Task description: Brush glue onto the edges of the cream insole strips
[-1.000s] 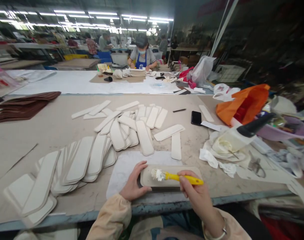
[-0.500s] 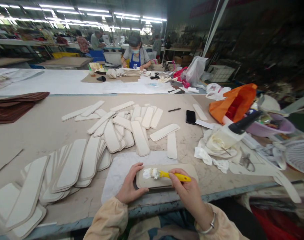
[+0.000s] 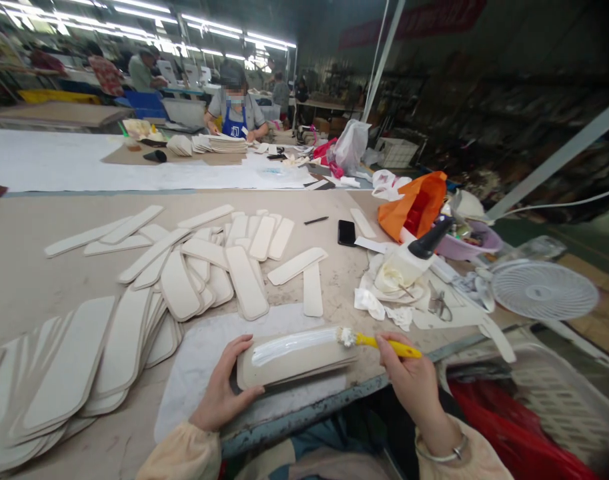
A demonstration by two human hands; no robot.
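Note:
My right hand (image 3: 409, 377) grips the yellow handle of a glue brush (image 3: 384, 345). Its bristles, clotted with white paste, touch the right end of the top beige board strip (image 3: 294, 367). A glossy white streak runs along that strip's upper half. More strips lie beneath it in a small stack. My left hand (image 3: 227, 383) clasps the stack's left end, thumb at the near edge and fingers at the far edge. Under the stack is a whitish sheet (image 3: 184, 380). Beyond and to the left lie many loose cream strips (image 3: 247, 283).
At right are a white plastic jug (image 3: 401, 267) with a black handle, scissors (image 3: 439, 303), a phone (image 3: 346, 233), an orange bag (image 3: 409, 207) and a white fan (image 3: 544, 290). Across the table a co-worker (image 3: 234, 113) handles pieces. The table edge (image 3: 304, 413) runs close before me.
The brush has swept right along the top strip, leaving a white streak behind it. My left hand still holds the stack's left end. The camera view has turned right.

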